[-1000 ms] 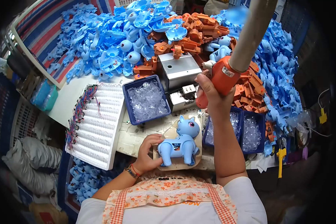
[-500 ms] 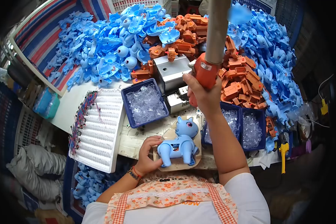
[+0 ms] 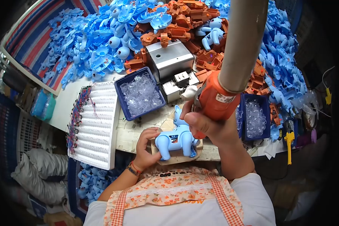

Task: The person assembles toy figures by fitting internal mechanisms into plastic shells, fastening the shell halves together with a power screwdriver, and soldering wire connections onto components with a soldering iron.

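A blue plastic toy animal (image 3: 174,142) lies on its side on a tan holding block (image 3: 165,160). A small opening in its flank shows parts inside. My left hand (image 3: 146,150) grips the toy's rear end between thumb and fingers. In my closed right hand (image 3: 211,128) is an orange-handled power tool (image 3: 218,98), apparently a power screwdriver, with a thick grey body rising toward the camera. Tool and hand sit over the toy's head end and hide most of the head. The tool's lower tip cannot be made out.
A blue tray (image 3: 139,115) of small clear plastic pieces stands behind my left hand; another (image 3: 245,135) is at right. Left is a white ribbed tray (image 3: 98,132) with wired parts. A metal machine (image 3: 169,60) stands before piled orange housings (image 3: 177,19) and blue shells (image 3: 82,45).
My right hand has brought the tool down and nearer, over the toy's head end. My left hand keeps its hold. The whole view has shifted slightly.
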Demonstrator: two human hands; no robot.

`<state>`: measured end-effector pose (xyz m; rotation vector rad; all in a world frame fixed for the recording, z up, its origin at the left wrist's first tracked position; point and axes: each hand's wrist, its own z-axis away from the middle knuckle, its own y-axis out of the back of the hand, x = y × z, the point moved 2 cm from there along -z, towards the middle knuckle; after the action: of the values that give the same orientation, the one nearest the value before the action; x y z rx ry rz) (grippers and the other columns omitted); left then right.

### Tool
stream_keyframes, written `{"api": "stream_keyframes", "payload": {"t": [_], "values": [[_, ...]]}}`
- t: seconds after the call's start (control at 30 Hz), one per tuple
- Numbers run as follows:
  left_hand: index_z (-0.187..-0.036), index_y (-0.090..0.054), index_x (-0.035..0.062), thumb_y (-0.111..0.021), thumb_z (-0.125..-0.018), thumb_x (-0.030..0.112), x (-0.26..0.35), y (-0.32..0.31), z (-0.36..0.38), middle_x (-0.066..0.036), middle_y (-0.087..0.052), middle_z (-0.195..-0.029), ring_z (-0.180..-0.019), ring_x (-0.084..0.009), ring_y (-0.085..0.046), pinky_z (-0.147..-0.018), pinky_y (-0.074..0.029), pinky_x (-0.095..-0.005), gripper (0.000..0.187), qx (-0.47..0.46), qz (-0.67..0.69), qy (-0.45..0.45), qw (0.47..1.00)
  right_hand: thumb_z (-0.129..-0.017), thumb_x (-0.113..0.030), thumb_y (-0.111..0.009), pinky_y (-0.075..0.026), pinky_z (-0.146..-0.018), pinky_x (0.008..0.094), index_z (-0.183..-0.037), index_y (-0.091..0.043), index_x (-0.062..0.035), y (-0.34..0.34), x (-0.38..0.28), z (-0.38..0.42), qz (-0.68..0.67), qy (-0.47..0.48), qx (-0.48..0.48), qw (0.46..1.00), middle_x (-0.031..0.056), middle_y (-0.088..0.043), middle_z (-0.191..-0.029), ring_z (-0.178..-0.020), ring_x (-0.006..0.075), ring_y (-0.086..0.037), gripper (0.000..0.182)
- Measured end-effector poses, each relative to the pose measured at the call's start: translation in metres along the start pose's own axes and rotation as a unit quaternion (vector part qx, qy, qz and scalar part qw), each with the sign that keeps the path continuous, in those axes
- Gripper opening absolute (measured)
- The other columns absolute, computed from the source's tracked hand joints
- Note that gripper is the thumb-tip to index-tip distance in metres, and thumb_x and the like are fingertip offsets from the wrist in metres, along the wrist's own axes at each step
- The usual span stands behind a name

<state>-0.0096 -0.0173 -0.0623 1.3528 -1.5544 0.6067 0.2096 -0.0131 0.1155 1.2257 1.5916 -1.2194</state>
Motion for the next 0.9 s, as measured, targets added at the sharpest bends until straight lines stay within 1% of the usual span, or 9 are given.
{"api": "stream_keyframes", "payload": {"t": [0.2, 0.27, 0.33, 0.37, 0.43, 0.53, 0.63, 0.73, 0.9], "values": [[-0.116, -0.057, 0.0044, -0.076, -0.067, 0.008, -0.002, 0.000, 0.001, -0.014, -0.059, -0.116, -0.121, -0.0323, -0.054, -0.105, -0.043, -0.0432, 0.053, 0.001, 0.007, 0.010, 1.000, -0.080, -0.012, -0.080, -0.048, -0.050, 0.0224, -0.112, -0.058, -0.0006, 0.004, 0.002, 0.008, 0.021, -0.024, -0.018, 0.999, 0.0114, -0.067, -0.084, -0.056, 0.0095, -0.060, 0.041], [-0.116, -0.057, 0.0043, -0.076, -0.067, 0.008, -0.003, 0.000, 0.003, -0.014, -0.059, -0.117, -0.121, -0.0323, -0.054, -0.105, -0.043, -0.0433, 0.053, 0.002, 0.010, 0.012, 1.000, -0.081, -0.011, -0.084, -0.052, -0.069, 0.0247, -0.104, -0.061, -0.0014, 0.003, -0.003, 0.010, -0.050, -0.018, -0.010, 0.999, 0.0022, -0.065, -0.085, -0.079, 0.0085, -0.062, 0.034], [-0.116, -0.058, 0.0042, -0.076, -0.066, 0.008, -0.003, 0.000, 0.002, -0.014, -0.059, -0.117, -0.121, -0.0324, -0.054, -0.105, -0.042, -0.0436, 0.053, 0.001, 0.019, 0.015, 1.000, -0.080, -0.010, -0.084, -0.051, -0.068, 0.0243, -0.104, -0.061, -0.0011, 0.002, -0.001, 0.010, -0.074, -0.004, -0.004, 0.997, 0.0025, -0.065, -0.086, -0.078, 0.0085, -0.062, 0.034], [-0.116, -0.058, 0.0042, -0.076, -0.066, 0.008, -0.004, 0.001, 0.002, -0.014, -0.059, -0.117, -0.121, -0.0324, -0.054, -0.105, -0.042, -0.0436, 0.053, 0.003, 0.019, 0.015, 1.000, -0.079, -0.010, -0.083, -0.049, -0.059, 0.0237, -0.115, -0.053, -0.0031, 0.003, 0.002, 0.010, -0.047, -0.012, -0.016, 0.999, 0.0081, -0.065, -0.086, -0.067, 0.0094, -0.060, 0.047], [-0.119, -0.054, 0.0060, -0.078, -0.069, 0.008, -0.006, 0.002, 0.003, -0.013, -0.054, -0.122, -0.124, -0.0286, -0.051, -0.105, -0.041, -0.0405, 0.056, -0.024, 0.013, 0.014, 1.000, -0.079, -0.011, -0.082, -0.048, -0.050, 0.0231, -0.125, -0.045, -0.0050, 0.004, 0.008, 0.010, -0.019, -0.022, -0.030, 0.999, 0.0137, -0.066, -0.086, -0.057, 0.0102, -0.058, 0.060], [-0.120, -0.053, 0.0058, -0.078, -0.070, 0.009, -0.008, 0.002, 0.004, -0.013, -0.054, -0.122, -0.124, -0.0298, -0.051, -0.105, -0.041, -0.0412, 0.056, -0.028, 0.019, 0.001, 0.999, -0.080, -0.014, -0.082, -0.048, -0.053, 0.0236, -0.126, -0.041, -0.0066, 0.003, 0.016, 0.014, 0.011, -0.037, -0.029, 0.999, 0.0126, -0.065, -0.085, -0.059, 0.0109, -0.059, 0.062], [-0.119, -0.053, 0.0057, -0.078, -0.070, 0.010, -0.005, 0.002, 0.003, -0.013, -0.054, -0.122, -0.125, -0.0306, -0.051, -0.105, -0.041, -0.0418, 0.055, -0.020, 0.020, -0.005, 1.000, -0.082, -0.016, -0.081, -0.049, -0.057, 0.0240, -0.124, -0.043, -0.0068, 0.002, 0.023, 0.016, 0.056, 0.014, -0.048, 0.997, 0.0100, -0.064, -0.084, -0.066, 0.0120, -0.061, 0.058], [-0.119, -0.054, 0.0057, -0.079, -0.070, 0.010, -0.003, 0.002, 0.002, -0.014, -0.054, -0.122, -0.125, -0.0308, -0.050, -0.105, -0.041, -0.0422, 0.055, -0.020, 0.002, -0.002, 1.000, -0.081, -0.017, -0.082, -0.049, -0.060, 0.0248, -0.124, -0.043, -0.0076, 0.001, 0.030, 0.020, 0.108, 0.105, -0.067, 0.986, 0.0085, -0.063, -0.086, -0.073, 0.0135, -0.062, 0.059], [-0.119, -0.055, 0.0057, -0.078, -0.069, 0.011, -0.005, 0.001, 0.002, -0.014, -0.055, -0.121, -0.125, -0.0309, -0.050, -0.106, -0.041, -0.0419, 0.056, -0.017, 0.009, -0.012, 1.000, -0.076, -0.010, -0.085, -0.051, -0.063, 0.0275, -0.123, -0.045, -0.0080, 0.012, 0.036, 0.025, 0.129, 0.107, -0.115, 0.979, 0.0107, -0.062, -0.094, -0.076, 0.0165, -0.064, 0.061]]}}
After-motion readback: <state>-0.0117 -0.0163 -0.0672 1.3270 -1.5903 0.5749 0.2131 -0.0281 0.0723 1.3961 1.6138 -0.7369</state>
